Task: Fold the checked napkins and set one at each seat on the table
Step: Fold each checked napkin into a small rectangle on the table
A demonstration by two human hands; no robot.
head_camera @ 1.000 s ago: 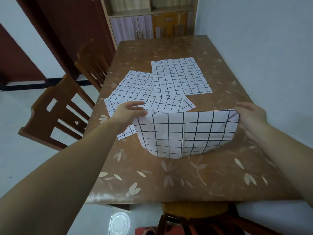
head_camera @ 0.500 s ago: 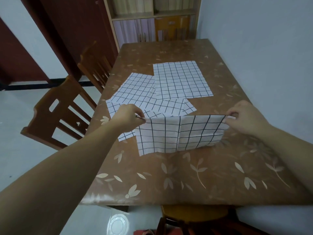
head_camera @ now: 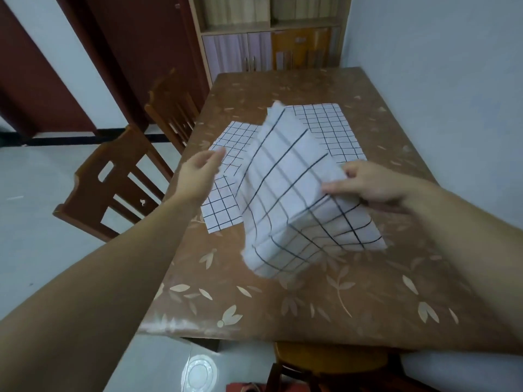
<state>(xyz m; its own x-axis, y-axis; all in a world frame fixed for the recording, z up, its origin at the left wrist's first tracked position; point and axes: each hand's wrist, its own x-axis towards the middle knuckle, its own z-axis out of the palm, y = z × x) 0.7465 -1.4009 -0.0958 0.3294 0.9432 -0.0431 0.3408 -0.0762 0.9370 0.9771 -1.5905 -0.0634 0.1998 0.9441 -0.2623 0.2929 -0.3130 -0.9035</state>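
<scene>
Fingers [head_camera: 332,188] of the right hand [head_camera: 370,185] are pinched shut on one edge of a white cloth napkin with a black grid check [head_camera: 285,193], which is held up off the brown leaf-patterned tabletop [head_camera: 311,301] and is blurred in mid-swing — one end stands high toward the far side, the other hangs low near the front. The left hand [head_camera: 198,176] is spread open just beside the cloth, and nothing is gripped in it. Whether the lifted napkin is doubled over cannot be told for certain. Behind it, at least two more flat white checked napkins [head_camera: 328,128] are seen lying unfolded and overlapping near the middle of the tabletop. No folded napkin is seen at any place beside the dark wooden chairs [head_camera: 113,182] on the left. By that evidence the task is judged to be at an early stage — folding of the first piece is under way, and the remaining folds and all the placing are left.
</scene>
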